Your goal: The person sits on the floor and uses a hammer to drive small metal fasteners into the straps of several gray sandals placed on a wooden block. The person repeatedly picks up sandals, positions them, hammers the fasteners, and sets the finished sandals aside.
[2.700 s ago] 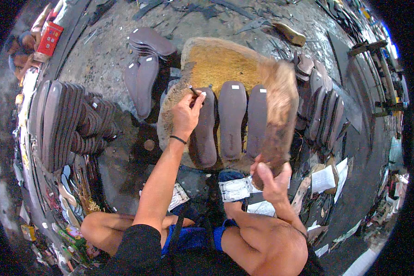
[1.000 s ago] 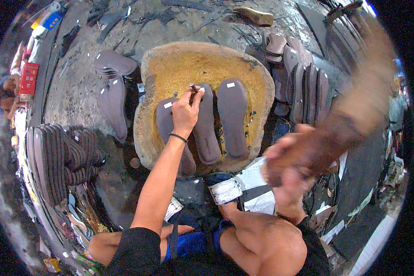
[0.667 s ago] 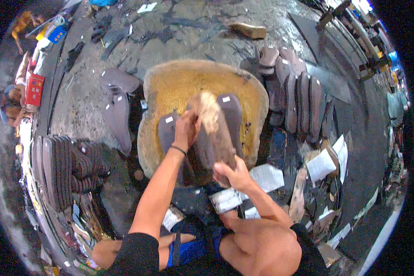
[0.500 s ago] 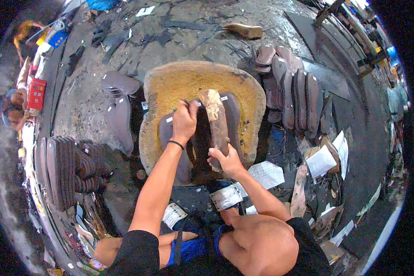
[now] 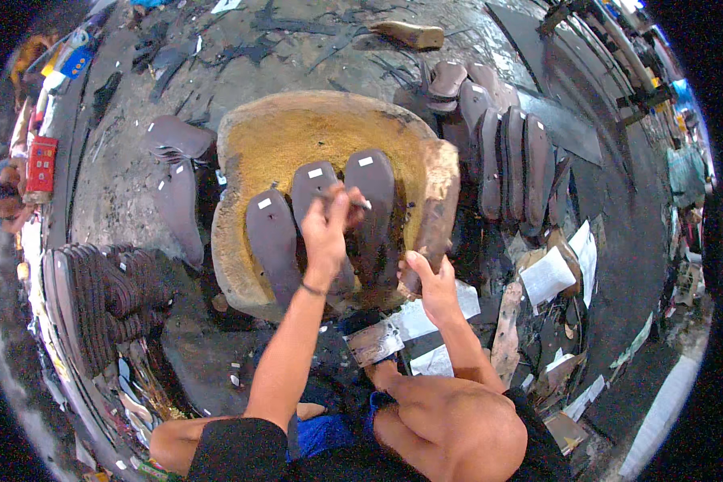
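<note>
Seen from above, L to R. A red rectangular packet (image 5: 41, 165) lies at the far left edge, w/ a ribbed stack of dark soles (image 5: 88, 309) below it. A pair of loose soles (image 5: 177, 189) lies next, just beside a round yellowish wooden block (image 5: 297, 132). Three dark brown soles are laid side by side on the block, each marked near its top by a small white rectangular label: left sole (image 5: 271, 241), middle sole (image 5: 317, 201), right sole (image 5: 372, 209). The left hand (image 5: 327, 229) is laid over the middle sole, fingers pinched narrow on a thin metal tool (image 5: 352, 201). The right hand (image 5: 432, 281) is closed round the handle of a wooden mallet (image 5: 438, 213), which is rested along the block's right rim. A row of upright soles (image 5: 506, 165) is stood further right, w/ white paper sheets (image 5: 548, 275) on the floor near them.

Vs. half a sec ago: the mallet was then held over the middle of the block, btw. the soles; it is now at the rim, and the right sole is uncovered.
</note>
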Demonstrator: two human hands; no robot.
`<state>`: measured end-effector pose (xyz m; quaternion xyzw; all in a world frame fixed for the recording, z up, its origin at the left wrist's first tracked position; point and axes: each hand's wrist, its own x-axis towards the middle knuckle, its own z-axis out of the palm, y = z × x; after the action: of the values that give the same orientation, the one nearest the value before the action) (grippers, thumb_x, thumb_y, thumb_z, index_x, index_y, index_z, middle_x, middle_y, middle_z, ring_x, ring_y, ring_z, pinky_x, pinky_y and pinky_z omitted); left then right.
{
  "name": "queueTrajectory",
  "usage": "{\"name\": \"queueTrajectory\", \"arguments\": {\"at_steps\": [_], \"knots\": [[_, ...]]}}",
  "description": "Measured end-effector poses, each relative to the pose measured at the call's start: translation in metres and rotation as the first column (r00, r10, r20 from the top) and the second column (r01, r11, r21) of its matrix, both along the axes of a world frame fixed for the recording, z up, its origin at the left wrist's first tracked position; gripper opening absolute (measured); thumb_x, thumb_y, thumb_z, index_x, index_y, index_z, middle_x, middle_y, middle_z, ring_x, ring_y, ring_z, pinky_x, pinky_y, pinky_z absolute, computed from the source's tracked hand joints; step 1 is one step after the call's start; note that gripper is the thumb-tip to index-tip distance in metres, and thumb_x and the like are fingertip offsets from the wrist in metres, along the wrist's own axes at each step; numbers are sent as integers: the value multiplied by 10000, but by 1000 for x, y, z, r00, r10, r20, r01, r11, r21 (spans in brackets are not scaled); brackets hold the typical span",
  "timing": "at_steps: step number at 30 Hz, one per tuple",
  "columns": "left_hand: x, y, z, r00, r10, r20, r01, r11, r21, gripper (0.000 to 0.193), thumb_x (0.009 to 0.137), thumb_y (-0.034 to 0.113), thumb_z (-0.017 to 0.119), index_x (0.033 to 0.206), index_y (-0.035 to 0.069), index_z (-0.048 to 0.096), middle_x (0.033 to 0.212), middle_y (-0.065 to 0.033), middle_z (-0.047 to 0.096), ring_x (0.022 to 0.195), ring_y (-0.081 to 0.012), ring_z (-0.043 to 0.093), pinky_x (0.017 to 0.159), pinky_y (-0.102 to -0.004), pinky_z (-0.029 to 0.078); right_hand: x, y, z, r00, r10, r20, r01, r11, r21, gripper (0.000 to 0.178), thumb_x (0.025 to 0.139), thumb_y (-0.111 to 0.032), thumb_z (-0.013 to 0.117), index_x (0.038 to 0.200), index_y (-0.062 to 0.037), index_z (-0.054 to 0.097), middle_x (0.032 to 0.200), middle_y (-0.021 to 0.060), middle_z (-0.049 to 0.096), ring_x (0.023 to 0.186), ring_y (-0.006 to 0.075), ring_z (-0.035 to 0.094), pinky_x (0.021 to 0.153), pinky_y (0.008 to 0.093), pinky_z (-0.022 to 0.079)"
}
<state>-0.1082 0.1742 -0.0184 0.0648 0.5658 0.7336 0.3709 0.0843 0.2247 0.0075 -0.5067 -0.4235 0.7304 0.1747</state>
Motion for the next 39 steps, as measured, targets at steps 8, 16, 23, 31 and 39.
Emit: {"name": "queueTrajectory", "arguments": {"at_steps": [8, 16, 23, 31, 39], "knots": [[-33, 58, -29, 956, -65, -285, 42, 996, -84, 220, 976, 193, 591, 1080, -1, 594, 957, -86, 693, 867, -146, 681, 702, -281, 584, 11, -10, 33, 999, -17, 31, 11, 983, 185, 297, 874, -118, 695, 1099, -6, 536, 913, 65, 639, 772, 172, 657, 695, 320, 543], [-19, 52, -19, 667, -178, -723, -84, 947, -310, 186, 920, 208, 660, 1036, 62, 666, 803, -128, 700, 701, -243, 706, 598, -335, 516, -5, 24, 147, 893, 56, -447, 182, 862, 473, 706, 842, -364, 686, 1376, -39, 357, 1017, 56, 600, 838, 185, 607, 689, 323, 517], [-22, 41, -57, 558, -358, -749, 134, 929, -344, 263, 809, 101, 699, 1066, 57, 674, 927, -171, 688, 877, -331, 674, 728, -396, 543, 10, 33, 2, 888, 399, 231, -460, 740, 490, 371, 835, -130, 721, 1145, -27, 547, 941, 53, 643, 768, 109, 595, 674, 261, 494], [-39, 59, -6, 666, -367, -649, 48, 890, -454, 265, 955, 274, 602, 951, 14, 550, 865, -179, 691, 757, -317, 678, 616, -432, 520, -7, -2, -26, 991, 132, -6, -132, 991, -16, 235, 915, -200, 657, 1037, -18, 572, 840, 45, 647, 700, 148, 628, 664, 298, 526], [61, -48, 41, 925, -241, -295, 149, 942, -302, 293, 909, 201, 695, 1026, -68, 688, 903, -55, 709, 768, -95, 633, 704, -270, 536, 26, -34, 19, 925, -178, -335, 4, 887, -461, 303, 922, -203, 631, 1146, -19, 541, 1045, 97, 643, 927, 191, 639, 782, 365, 544]]}}
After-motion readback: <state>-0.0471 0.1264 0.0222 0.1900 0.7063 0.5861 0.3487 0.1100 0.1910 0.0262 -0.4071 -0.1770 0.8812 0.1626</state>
